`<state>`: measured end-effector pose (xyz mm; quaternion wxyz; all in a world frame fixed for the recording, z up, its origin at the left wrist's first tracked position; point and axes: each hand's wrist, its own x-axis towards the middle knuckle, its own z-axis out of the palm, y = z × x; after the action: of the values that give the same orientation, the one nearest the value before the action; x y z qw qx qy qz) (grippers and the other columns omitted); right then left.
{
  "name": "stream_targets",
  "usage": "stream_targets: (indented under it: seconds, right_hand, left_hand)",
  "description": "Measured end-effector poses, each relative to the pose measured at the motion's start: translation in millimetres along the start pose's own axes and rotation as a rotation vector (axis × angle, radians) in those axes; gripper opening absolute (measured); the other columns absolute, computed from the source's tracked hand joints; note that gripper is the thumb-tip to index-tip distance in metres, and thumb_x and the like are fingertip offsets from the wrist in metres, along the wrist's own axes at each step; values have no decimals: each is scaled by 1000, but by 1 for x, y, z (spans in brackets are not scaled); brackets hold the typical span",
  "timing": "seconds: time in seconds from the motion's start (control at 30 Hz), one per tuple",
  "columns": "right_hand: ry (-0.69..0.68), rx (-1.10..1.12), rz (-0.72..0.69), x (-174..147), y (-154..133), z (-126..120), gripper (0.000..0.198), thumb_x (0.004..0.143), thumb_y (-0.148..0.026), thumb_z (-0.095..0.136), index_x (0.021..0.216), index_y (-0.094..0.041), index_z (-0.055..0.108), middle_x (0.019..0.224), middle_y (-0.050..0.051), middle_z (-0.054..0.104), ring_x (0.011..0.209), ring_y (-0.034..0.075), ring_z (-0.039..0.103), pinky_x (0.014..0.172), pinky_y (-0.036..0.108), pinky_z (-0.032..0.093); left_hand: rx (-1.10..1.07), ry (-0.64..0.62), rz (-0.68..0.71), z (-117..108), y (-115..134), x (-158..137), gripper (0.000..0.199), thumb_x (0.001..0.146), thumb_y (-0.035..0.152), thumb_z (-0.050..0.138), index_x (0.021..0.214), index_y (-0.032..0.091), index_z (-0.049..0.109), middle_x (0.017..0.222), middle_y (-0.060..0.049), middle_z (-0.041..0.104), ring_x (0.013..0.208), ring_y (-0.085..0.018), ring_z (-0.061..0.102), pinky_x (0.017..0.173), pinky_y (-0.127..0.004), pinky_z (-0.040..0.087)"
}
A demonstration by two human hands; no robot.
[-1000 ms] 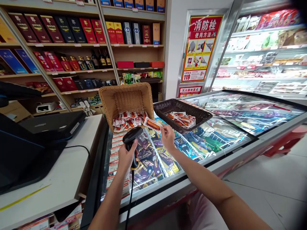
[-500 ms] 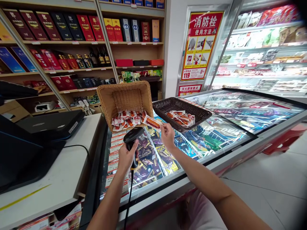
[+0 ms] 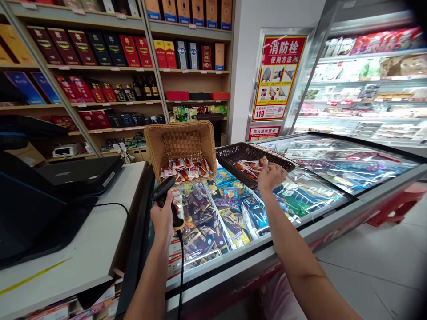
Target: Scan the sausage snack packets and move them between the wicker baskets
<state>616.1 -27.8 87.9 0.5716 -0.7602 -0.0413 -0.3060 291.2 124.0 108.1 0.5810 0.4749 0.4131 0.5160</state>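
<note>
My left hand (image 3: 163, 217) is wrapped around the handle of a black barcode scanner (image 3: 163, 190), whose head tilts up toward the tan wicker basket (image 3: 182, 129). Small packaged sausages (image 3: 187, 171) lie inside that basket. To the right, my right hand (image 3: 271, 176) is over the near side of a dark brown wicker basket (image 3: 230, 153). Its fingertips pinch a packaged sausage (image 3: 263, 161), partly covered by the fingers. Beside them in the dark basket lie several more wrapped sausages (image 3: 247, 167).
Both baskets rest on the glass top of a chest freezer (image 3: 320, 186) filled with wrapped frozen goods. A black scanner cable (image 3: 182, 266) hangs down in front. At left is a white counter (image 3: 80, 235) with a dark machine. Behind are shelves of boxes (image 3: 80, 46) and a lit cooler.
My right hand has carried a packaged sausage from beside the tan basket rightward into the dark basket. My left hand has drawn the scanner slightly left, and the view has tilted up a little.
</note>
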Motion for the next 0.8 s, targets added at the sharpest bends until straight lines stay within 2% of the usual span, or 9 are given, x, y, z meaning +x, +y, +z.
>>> stream_targets:
  seconds: [0.1,0.2,0.27,0.33,0.4,0.5,0.6,0.7,0.8]
  right_hand:
    - [-8,-81,-75,-6,-10,5,16,93,-22,57,91,-19,73,135,21,62,132,38,39,110,61,26]
    - [-125,-59,-355,-47,-47,22,23,95,-22,54,107,-20,74,136,16,61,129,33,46,110,52,34]
    - [-443,-47,-523,-85,-81,44,25,99,-26,50,107,-22,74,126,12,66,119,28,56,105,45,40]
    - [-704,-108,-526,-122,-115,73,26,100,-30,50,103,-22,75,121,10,67,111,26,62,97,39,45]
    - [-842,-207,-481,-151,-144,105,28,99,-34,52,109,-21,75,125,11,66,108,26,65,93,36,46]
    - [-865,-297,-472,-180,-174,149,37,99,-38,54,126,-16,69,130,18,66,119,30,61,98,39,44]
    - [-902,-315,-485,-195,-188,178,39,98,-40,58,122,-11,71,122,24,71,130,36,53,104,48,37]
    - [-935,-333,-474,-203,-190,191,25,97,-25,57,103,-11,77,111,25,74,129,37,55,105,51,34]
    - [-877,-268,-458,-204,-187,188,24,93,-12,56,107,-12,76,113,22,73,119,31,63,103,44,39]
  left_hand:
    - [-136,180,35,-10,7,11,53,62,58,84,85,19,59,56,6,56,42,-11,51,41,-23,43]
    - [-203,277,67,-15,8,16,50,65,56,82,87,18,59,59,6,57,42,-10,51,41,-23,43]
    - [-204,284,58,-17,7,16,50,66,57,81,88,18,60,57,6,57,41,-11,51,40,-23,43]
    - [-196,264,40,-16,4,15,51,67,60,80,87,18,60,54,6,55,41,-12,52,40,-24,43]
    - [-199,245,30,-16,1,13,51,66,61,81,85,18,60,52,6,55,41,-12,52,41,-24,43]
    - [-174,248,14,-15,-1,11,53,64,63,81,82,18,59,51,5,56,39,-12,51,40,-24,43]
    - [-121,233,-17,-16,-3,10,53,66,66,79,81,18,59,49,4,56,38,-13,53,39,-24,42]
    - [-85,208,-40,-15,-5,8,53,69,67,77,85,18,60,49,4,57,39,-15,54,39,-25,43]
    - [-84,185,-41,-15,-6,7,52,71,66,76,85,19,60,50,4,56,39,-15,54,40,-26,45]
